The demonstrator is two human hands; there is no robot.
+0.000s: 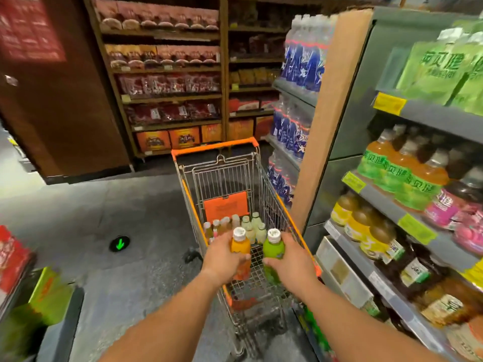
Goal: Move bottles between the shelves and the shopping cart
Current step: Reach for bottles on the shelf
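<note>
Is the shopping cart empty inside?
No, a bunch of bottles already stands in the shopping cart, just past the orange bottle and green bottle being held over it.

From my feed I can make out large white Chinese characters on the green pouches [439, 71] and on the green bottle labels [392, 169], too blurred to read surely. A green arrow sign [119, 244] on the floor points down; other print is illegible.
</note>
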